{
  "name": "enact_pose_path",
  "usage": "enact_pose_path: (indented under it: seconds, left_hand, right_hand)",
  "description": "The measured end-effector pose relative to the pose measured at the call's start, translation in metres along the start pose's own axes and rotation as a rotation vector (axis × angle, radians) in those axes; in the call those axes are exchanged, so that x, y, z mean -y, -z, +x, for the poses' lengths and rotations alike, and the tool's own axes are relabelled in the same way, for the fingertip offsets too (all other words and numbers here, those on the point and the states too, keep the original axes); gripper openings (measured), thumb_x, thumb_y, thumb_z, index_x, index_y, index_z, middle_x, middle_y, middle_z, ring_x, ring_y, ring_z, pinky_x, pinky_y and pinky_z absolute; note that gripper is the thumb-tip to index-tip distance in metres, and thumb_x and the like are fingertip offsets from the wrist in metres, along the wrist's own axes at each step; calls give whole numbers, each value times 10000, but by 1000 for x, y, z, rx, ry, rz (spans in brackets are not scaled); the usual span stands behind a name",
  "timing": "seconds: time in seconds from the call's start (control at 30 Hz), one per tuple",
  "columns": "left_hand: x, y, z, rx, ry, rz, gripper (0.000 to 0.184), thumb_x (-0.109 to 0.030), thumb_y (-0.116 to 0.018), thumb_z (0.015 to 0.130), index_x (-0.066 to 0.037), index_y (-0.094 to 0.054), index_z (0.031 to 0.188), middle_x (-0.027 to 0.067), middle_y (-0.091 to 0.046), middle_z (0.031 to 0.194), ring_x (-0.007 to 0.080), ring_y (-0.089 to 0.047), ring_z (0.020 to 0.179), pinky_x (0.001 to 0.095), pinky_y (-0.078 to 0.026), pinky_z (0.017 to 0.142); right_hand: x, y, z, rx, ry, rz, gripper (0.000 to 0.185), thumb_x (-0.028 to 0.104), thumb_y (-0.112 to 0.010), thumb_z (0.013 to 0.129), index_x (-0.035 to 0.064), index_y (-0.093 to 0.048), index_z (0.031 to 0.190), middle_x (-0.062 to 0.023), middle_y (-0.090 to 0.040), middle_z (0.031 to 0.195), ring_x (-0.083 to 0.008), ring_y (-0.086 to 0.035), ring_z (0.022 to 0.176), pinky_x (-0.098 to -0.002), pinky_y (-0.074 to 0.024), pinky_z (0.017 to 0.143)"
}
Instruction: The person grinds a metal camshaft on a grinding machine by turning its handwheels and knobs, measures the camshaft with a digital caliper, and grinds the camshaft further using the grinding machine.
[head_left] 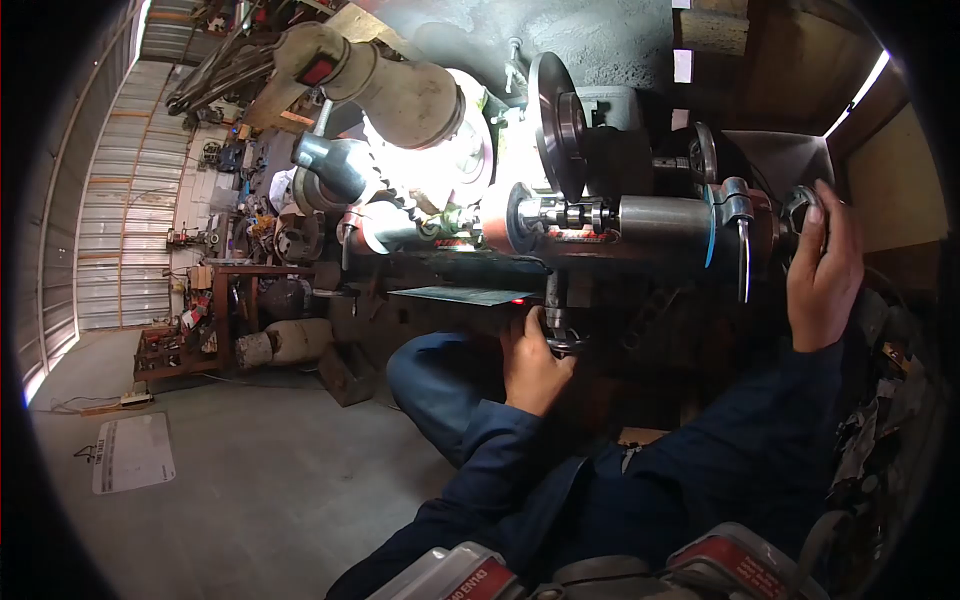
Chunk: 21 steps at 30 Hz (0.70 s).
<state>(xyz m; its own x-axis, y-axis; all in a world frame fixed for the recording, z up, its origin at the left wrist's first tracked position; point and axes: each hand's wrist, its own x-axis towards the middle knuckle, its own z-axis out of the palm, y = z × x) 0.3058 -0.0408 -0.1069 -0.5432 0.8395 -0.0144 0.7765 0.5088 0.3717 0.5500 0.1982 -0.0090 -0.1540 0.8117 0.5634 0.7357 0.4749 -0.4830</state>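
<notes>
My left hand (532,365) is closed around a small dark handwheel (566,346) at the front of the machine, below its horizontal barrel. Far to the right, my right hand (826,275) curls its fingers over another round handwheel (800,207) at the barrel's end. Between them lie a smooth metal cylinder (660,222) and a clamp with a hanging lever (743,250). A large upright metal disc (560,125) stands behind the barrel. Left of my left hand, a flat sheet (465,295) sticks out from the machine.
A work lamp (410,95) throws glare over the machine's left half. Loose parts and tools crowd a bench (270,200) at the left. A metal box (347,373) stands on the floor, and a white sign (134,453) lies farther left. A respirator (600,575) hangs at my chest.
</notes>
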Motion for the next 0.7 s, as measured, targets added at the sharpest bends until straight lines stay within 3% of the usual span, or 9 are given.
enact_pose_path:
  seconds: [0.1, 0.23, 0.47, 0.6, 0.7]
  left_hand:
    - [1, -2, 4, -22, -48, -25, 725, -163, -728, 643, 41, -439, 1276, 260, -617, 986, 413, -558, 964, 439, -439, 891]
    - [-1, 3, 8, 114, 63, -75, 745, -169, -747, 652, 42, -433, 1294, 244, -534, 1211, 431, -489, 1115, 452, -377, 1002]
    - [-2, 4, 11, 167, 126, -141, 773, -176, -754, 645, 41, -420, 1307, 244, -521, 1223, 439, -488, 1109, 453, -413, 969]
    - [3, 9, 9, 224, 69, -144, 802, -198, -764, 653, 39, -401, 1329, 246, -526, 1217, 421, -514, 1094, 433, -423, 964]
    - [8, 65, 12, 407, -35, -173, 738, -261, -792, 683, 25, -475, 1285, 247, -594, 1093, 395, -583, 1016, 410, -451, 928]
  right_hand:
    - [6, -11, -9, -31, -68, 107, 292, 144, -450, 977, 3, -570, 1202, -202, -626, 1122, -346, -614, 1037, -374, -488, 867]
    - [6, -18, -12, -128, -31, 49, 296, 142, -420, 991, -6, -582, 1191, -192, -646, 1099, -324, -640, 1009, -359, -509, 838]
    - [-4, -36, -25, -322, 106, 73, 328, 162, -379, 1010, -36, -568, 1190, -192, -644, 1109, -317, -639, 1023, -361, -507, 854]
    - [-4, -37, -29, -315, 98, 64, 333, 167, -365, 1015, -36, -552, 1201, -183, -638, 1132, -306, -631, 1053, -358, -505, 873]
    - [-4, -34, -26, -266, 99, 64, 328, 160, -367, 1015, -36, -549, 1205, -182, -635, 1139, -304, -629, 1061, -354, -505, 878]
